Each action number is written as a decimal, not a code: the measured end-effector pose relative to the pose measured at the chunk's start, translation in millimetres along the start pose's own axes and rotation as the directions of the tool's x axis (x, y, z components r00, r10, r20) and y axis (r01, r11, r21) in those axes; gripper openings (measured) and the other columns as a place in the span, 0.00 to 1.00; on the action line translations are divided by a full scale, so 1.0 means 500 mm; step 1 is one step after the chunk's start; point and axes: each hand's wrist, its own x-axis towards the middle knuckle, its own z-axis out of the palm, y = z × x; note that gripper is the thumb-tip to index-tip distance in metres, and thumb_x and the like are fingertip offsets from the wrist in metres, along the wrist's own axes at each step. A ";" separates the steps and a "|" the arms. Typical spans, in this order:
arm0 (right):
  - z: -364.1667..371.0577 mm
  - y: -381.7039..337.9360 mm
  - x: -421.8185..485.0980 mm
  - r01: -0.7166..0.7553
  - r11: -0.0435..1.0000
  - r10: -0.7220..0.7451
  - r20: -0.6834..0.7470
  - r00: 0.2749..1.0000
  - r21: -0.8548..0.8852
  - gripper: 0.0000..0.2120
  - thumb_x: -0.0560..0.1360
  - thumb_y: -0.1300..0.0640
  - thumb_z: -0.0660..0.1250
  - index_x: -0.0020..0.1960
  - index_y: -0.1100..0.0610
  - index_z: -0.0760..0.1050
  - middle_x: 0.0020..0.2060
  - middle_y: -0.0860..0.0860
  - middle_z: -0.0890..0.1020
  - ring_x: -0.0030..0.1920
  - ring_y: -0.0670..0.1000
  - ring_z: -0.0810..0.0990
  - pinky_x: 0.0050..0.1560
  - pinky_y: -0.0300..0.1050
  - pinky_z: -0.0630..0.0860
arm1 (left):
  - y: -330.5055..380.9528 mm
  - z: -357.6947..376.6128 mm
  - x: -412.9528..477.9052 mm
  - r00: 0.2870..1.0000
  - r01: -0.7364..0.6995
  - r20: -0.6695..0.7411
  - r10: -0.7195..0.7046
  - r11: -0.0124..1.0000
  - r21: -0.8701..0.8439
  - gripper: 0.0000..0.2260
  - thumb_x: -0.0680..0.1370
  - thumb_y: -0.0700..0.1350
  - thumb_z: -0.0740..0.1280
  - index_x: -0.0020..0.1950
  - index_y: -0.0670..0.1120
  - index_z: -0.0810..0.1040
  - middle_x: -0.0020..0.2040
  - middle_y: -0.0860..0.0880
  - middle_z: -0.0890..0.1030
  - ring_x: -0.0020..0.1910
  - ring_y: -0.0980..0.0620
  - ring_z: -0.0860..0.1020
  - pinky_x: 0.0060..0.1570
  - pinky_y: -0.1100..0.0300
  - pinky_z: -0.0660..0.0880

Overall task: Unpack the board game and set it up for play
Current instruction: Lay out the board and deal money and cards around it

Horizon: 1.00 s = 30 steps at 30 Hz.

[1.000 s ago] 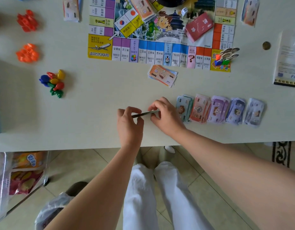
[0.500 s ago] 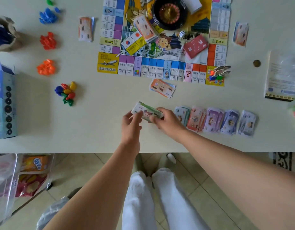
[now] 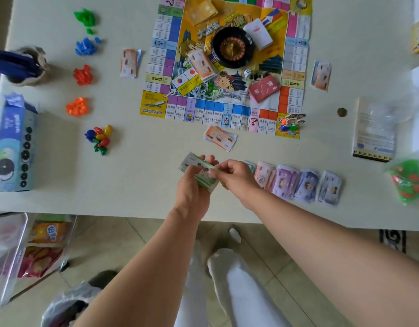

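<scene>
While the green wad of play notes (image 3: 199, 172) is held over the table (image 3: 137, 182), near its front edge and just left of the row of sorted note piles (image 3: 295, 182), both hands are on it. The left hand (image 3: 192, 190) cradles it from beneath, with its fingers (image 3: 209, 159) curled up round the far edge. The right hand (image 3: 238, 179) pinches the near right-hand end between thumb and forefinger. Whether the wad touches the table cannot be told; it looks lifted and tilted. Judgement on handling: the wad is very light, thin printed paper, soft and floppy across its length, with no stiffness unless squeezed as a block. The sheets look smooth and will likely slide on one another, so a loose grip would let the wad fan or shed notes (the piles already laid down are visibly splayed at their edges). It is not fragile, though a hard bend would crease it. The best hold is a clamp across the short width, thumb on the top face and fingers under, close to the middle so both ends stay level. The second hand can square the ends by tapping. To set it down, lower it flat and release only once it rests fully on the table. The likely spot is the bare patch at the left end of the row, beside a pile partly hidden by the right hand. The board (image 3: 227, 95) lies well beyond and is not involved.
</scene>
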 end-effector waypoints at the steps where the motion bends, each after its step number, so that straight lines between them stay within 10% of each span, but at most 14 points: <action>1: -0.001 -0.002 0.002 0.010 1.000 -0.010 -0.025 1.000 -0.004 0.05 0.72 0.59 0.73 0.44 0.59 0.78 0.34 0.50 0.80 0.29 0.47 0.72 0.33 0.40 0.69 | -0.001 0.001 0.003 1.000 0.009 -0.002 -0.009 1.000 -0.008 0.13 0.79 0.34 0.52 0.59 0.41 0.72 0.51 0.41 0.80 0.52 0.44 0.79 0.58 0.49 0.74; 9: -0.003 -0.031 0.056 0.017 1.000 -0.015 -0.090 0.996 0.024 0.05 0.72 0.59 0.73 0.44 0.60 0.79 0.32 0.51 0.78 0.26 0.46 0.69 0.29 0.36 0.67 | 0.032 0.032 0.060 0.998 0.012 -0.067 -0.004 0.992 0.126 0.11 0.79 0.33 0.57 0.60 0.37 0.72 0.53 0.38 0.81 0.51 0.43 0.81 0.59 0.49 0.75; 16: -0.009 -0.056 0.125 0.057 0.976 -0.115 -0.275 0.955 -0.210 0.08 0.71 0.57 0.74 0.48 0.59 0.82 0.36 0.48 0.79 0.33 0.45 0.73 0.34 0.30 0.69 | 0.088 0.061 0.116 0.982 0.078 -0.187 -0.016 0.941 0.331 0.12 0.77 0.32 0.57 0.57 0.39 0.75 0.48 0.39 0.81 0.41 0.47 0.81 0.40 0.59 0.79; 30: 0.015 -0.043 0.234 -0.198 0.773 -0.198 -0.526 0.827 -0.603 0.16 0.71 0.56 0.73 0.52 0.59 0.69 0.52 0.54 0.74 0.46 0.53 0.76 0.38 0.47 0.73 | 0.174 0.030 0.210 0.972 0.136 -0.236 -0.023 0.869 0.476 0.10 0.78 0.32 0.60 0.49 0.43 0.78 0.45 0.45 0.82 0.44 0.48 0.81 0.54 0.48 0.76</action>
